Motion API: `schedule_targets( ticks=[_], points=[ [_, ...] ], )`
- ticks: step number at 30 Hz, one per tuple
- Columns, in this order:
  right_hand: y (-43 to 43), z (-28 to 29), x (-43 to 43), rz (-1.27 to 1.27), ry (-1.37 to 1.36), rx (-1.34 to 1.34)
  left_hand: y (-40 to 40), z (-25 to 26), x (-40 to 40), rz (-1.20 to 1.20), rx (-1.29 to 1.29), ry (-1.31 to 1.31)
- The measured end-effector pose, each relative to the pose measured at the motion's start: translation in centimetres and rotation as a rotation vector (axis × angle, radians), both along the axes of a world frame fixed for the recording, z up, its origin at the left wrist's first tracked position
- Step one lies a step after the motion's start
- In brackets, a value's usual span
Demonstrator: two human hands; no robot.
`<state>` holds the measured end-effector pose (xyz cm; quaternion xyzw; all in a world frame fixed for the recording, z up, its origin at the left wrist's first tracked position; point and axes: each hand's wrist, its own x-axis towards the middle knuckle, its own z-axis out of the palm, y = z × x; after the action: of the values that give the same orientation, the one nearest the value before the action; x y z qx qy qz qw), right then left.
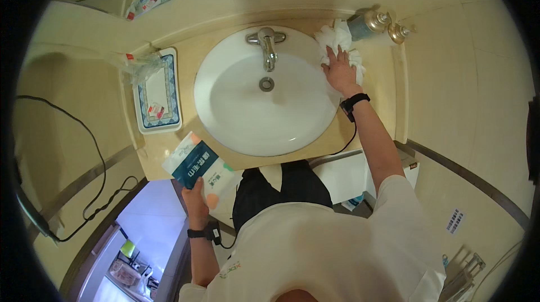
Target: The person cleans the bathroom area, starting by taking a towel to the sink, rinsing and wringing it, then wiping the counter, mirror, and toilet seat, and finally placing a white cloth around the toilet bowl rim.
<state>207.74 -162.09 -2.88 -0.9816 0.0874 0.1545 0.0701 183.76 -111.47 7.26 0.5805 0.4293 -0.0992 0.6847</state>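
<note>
My left hand (196, 203) grips the lower edge of a soft packet of cotton towels (202, 169), white and dark teal with printed writing. The packet is held tilted over the front left edge of the beige countertop (270, 159). To the right of the white oval washbasin (219, 103), my right hand (341, 72) lies palm down with fingers spread on a crumpled white cloth or towel (337, 34). The cloth spreads beyond the fingertips to the back of the counter; the part under the palm is hidden. Both wrists wear black straps with cables.
A chrome faucet (268, 47) rises behind the drain. Pump bottles (369, 25) stand in the back right corner. On the left lies a blue-bordered tray (177, 103) with a small packet (156, 110) and clear plastic wrapping (145, 68). A black cable (95, 141) hangs at the far left.
</note>
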Motion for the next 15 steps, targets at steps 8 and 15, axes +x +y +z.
schedule_targets(
  ticks=[8, 15],
  points=[
    [2.5, -1.1, 6.3, 0.099, -0.115, -0.054, -1.3, 0.1, 1.4, -0.11, 0.023, 0.005],
    [-5.5, 1.1, -11.6, -0.038, 0.073, -0.008, -0.5, 0.5, 2.4, -0.102, 0.017, 0.02]
  ],
)
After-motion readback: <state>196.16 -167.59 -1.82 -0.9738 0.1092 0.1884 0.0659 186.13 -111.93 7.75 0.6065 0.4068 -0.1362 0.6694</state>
